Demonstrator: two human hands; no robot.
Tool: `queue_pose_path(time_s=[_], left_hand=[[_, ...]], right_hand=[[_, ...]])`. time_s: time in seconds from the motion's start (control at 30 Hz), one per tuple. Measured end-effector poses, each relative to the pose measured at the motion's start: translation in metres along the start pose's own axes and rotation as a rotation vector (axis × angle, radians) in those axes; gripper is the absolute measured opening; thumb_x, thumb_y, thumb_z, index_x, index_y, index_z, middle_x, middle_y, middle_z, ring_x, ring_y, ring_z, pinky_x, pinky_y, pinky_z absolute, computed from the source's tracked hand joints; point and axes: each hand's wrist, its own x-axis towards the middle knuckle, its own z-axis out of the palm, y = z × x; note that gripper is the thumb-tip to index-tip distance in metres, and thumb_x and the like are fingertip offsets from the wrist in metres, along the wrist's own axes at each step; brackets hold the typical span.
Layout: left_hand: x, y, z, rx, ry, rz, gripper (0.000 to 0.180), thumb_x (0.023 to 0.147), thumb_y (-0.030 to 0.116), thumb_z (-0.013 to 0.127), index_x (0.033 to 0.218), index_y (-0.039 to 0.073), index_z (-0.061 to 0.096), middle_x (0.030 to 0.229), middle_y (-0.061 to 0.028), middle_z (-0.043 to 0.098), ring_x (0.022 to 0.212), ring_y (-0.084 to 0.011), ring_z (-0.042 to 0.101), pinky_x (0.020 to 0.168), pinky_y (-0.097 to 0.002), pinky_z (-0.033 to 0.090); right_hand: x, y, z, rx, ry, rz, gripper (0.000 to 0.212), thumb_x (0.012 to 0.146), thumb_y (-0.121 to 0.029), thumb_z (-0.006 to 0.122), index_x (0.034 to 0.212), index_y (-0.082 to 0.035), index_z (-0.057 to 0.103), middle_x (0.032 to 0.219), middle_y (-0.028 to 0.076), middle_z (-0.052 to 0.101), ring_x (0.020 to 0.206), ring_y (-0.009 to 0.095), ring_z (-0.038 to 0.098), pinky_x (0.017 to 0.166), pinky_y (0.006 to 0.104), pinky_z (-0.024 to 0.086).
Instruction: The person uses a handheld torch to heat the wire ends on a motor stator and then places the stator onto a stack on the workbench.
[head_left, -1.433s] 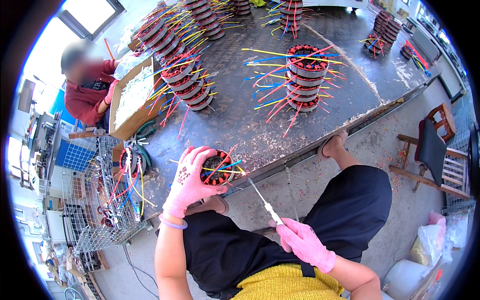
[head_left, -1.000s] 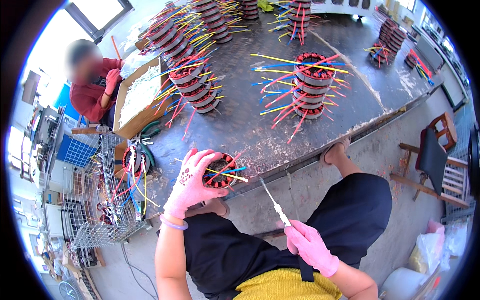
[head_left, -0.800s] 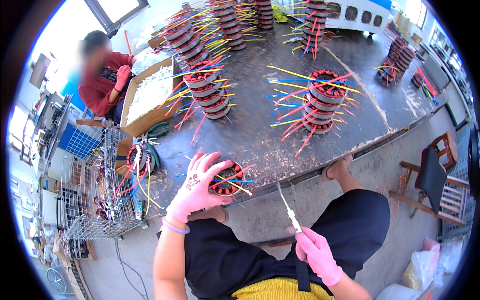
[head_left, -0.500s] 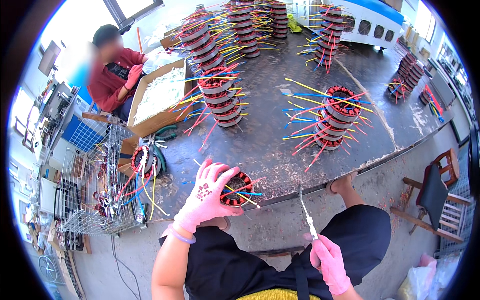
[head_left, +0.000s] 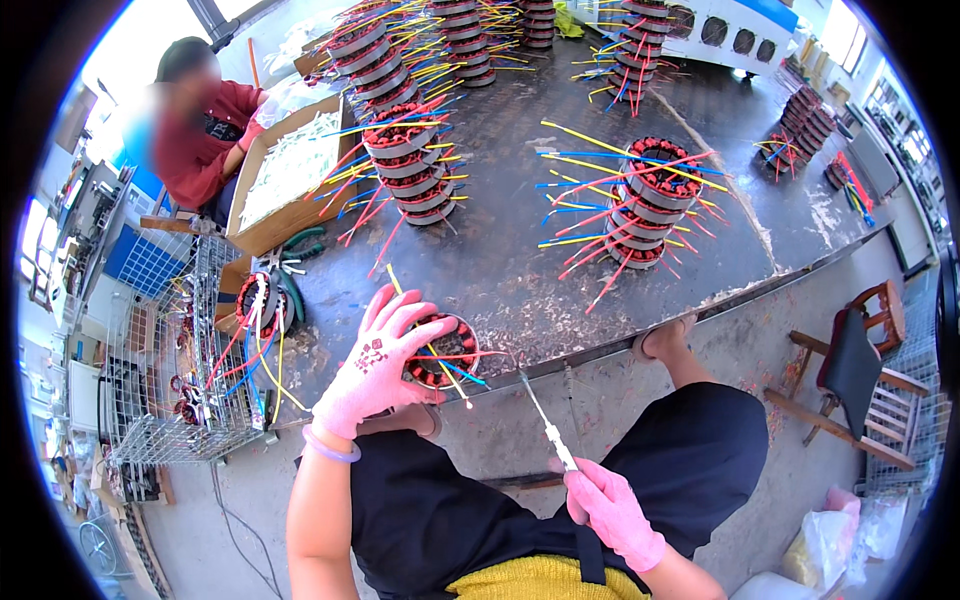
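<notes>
My left hand, in a pink glove, grips a motor stator at the table's front edge. Red windings line the stator's ring, and yellow, blue and red lead wires cross its opening toward the right. The stator's left side is hidden under my fingers. My right hand, also gloved in pink, is closed round a slim tool with a white handle and a thin metal shaft. Its exact kind I cannot make out. The shaft points up and left, its tip close to the table edge, right of the stator and apart from it.
Stacked stators with wires sticking out stand on the dark table; another stack is farther left. Pliers lie near a stator beside a wire basket. A co-worker sits behind a cardboard box.
My right hand has brought the tool left and up, its tip nearer the stator. My left hand keeps hold of the stator. The whole view has shifted slightly.
</notes>
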Motion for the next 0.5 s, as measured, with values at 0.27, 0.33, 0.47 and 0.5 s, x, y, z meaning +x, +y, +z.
queue_pose_path(time_s=[0.27, 0.33, 0.47, 0.5], left_hand=[[0.0003, -0.0017, 0.0029, -0.008, 0.046, -0.012, 0.095, 0.052, 0.036, 0.089, 0.138, 0.013, 0.056, 0.139, -0.0094, 0.054, 0.142, -0.0339, 0.038, 0.123, -0.0525, 0.020], [0.0008, 0.0016, 0.0002, 0.002, 0.056, -0.023, 0.095, 0.051, 0.034, 0.089, 0.137, 0.014, 0.057, 0.137, -0.0094, 0.055, 0.140, -0.0339, 0.040, 0.123, -0.0524, 0.021], [-0.0011, -0.0007, 0.0021, -0.006, 0.070, -0.010, 0.094, 0.050, 0.035, 0.089, 0.136, 0.015, 0.057, 0.135, -0.0093, 0.056, 0.139, -0.0337, 0.041, 0.123, -0.0526, 0.022], [-0.0014, -0.0008, 0.0013, -0.006, 0.072, -0.006, 0.094, 0.050, 0.035, 0.089, 0.136, 0.015, 0.058, 0.135, -0.0093, 0.056, 0.139, -0.0338, 0.042, 0.123, -0.0526, 0.022]], right_hand=[[0.0035, -0.0032, 0.0048, -0.109, -0.027, -0.036, 0.036, 0.103, -0.023, 0.050, 0.130, 0.000, 0.060, 0.066, 0.000, 0.052, 0.059, 0.007, 0.050, 0.058, 0.0256, 0.042], [0.0032, -0.0069, 0.0071, -0.110, -0.017, -0.017, 0.036, 0.103, -0.023, 0.050, 0.130, -0.001, 0.060, 0.067, -0.001, 0.052, 0.059, 0.007, 0.049, 0.058, 0.0251, 0.042], [0.0032, -0.0076, 0.0079, -0.071, -0.015, 0.000, 0.036, 0.104, -0.022, 0.050, 0.130, -0.001, 0.060, 0.067, -0.002, 0.052, 0.059, 0.006, 0.049, 0.057, 0.0238, 0.041], [0.0028, -0.0090, 0.0095, -0.030, -0.017, 0.003, 0.036, 0.104, -0.021, 0.051, 0.131, 0.001, 0.059, 0.066, -0.003, 0.050, 0.059, 0.005, 0.045, 0.056, 0.0230, 0.037]])
